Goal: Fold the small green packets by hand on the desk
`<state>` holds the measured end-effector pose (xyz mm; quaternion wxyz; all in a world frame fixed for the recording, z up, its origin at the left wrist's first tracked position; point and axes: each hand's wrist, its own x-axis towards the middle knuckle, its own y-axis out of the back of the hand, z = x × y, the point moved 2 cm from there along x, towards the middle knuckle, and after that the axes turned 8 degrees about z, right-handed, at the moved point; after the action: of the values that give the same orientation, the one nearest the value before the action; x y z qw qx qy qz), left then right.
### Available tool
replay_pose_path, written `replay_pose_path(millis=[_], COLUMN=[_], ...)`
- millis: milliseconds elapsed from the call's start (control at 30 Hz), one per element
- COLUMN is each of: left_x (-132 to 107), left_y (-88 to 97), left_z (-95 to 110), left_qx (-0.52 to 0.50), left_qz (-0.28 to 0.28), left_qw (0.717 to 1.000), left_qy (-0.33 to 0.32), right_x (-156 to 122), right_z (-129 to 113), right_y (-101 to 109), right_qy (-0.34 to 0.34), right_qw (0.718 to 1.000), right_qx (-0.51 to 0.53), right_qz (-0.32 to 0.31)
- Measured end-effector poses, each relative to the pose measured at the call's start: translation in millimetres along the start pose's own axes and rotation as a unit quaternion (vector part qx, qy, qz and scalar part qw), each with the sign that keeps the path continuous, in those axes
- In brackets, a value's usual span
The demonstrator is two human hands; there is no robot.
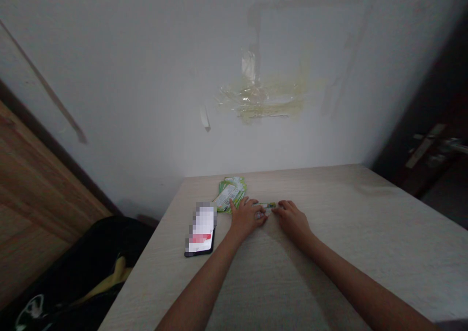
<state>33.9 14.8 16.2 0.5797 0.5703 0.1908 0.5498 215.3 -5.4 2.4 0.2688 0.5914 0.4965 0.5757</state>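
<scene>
A small green-and-white printed paper piece (269, 205) lies flat or is held just above the table between my two hands. My left hand (244, 218) is on its left end, thumb and forefinger closed on it while the other fingers spread toward a pile. At the right end, the fingertips of my right hand (293, 221) pinch its edge. Fingers hide much of the piece, so its full shape cannot be made out. Just beyond my left hand sits a loose pile of green-and-white printed packets or leaflets (229, 192), overlapping one another.
A phone (201, 229) with a lit, blurred screen lies left of my left forearm. The pale wooden table (351, 233) meets a wall (146, 87) with peeling tape (256, 96). A black bag (87, 258) stands beyond the table's left edge; a dark door (438, 150) is at right.
</scene>
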Motion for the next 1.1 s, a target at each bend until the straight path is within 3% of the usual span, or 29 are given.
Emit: replay_pose_path(millis=[167,367,800,1100], left_x=[0,-2,-7,-7], left_y=[0.6,-1.4,1.0,-0.2], left_z=[0,1,1,-4], left_qx=[-0.001,-0.008,-0.027,-0.045], left_qz=[-0.003,0.009,0.036,0.023], left_qw=[1.000,1.000,0.998,0.998], left_qy=[-0.002,-0.002,-0.035,-0.036], right_x=[4,3,15,22], right_z=[1,2,33,24], right_y=[6,6,-17,-13], right_qy=[-0.001,-0.002,0.022,-0.006], right_qw=[0.999,0.999,0.977,0.985], right_qx=[-0.048,-0.031,0.201,0.145], right_qz=[-0.009,0.009,0.072,0.090])
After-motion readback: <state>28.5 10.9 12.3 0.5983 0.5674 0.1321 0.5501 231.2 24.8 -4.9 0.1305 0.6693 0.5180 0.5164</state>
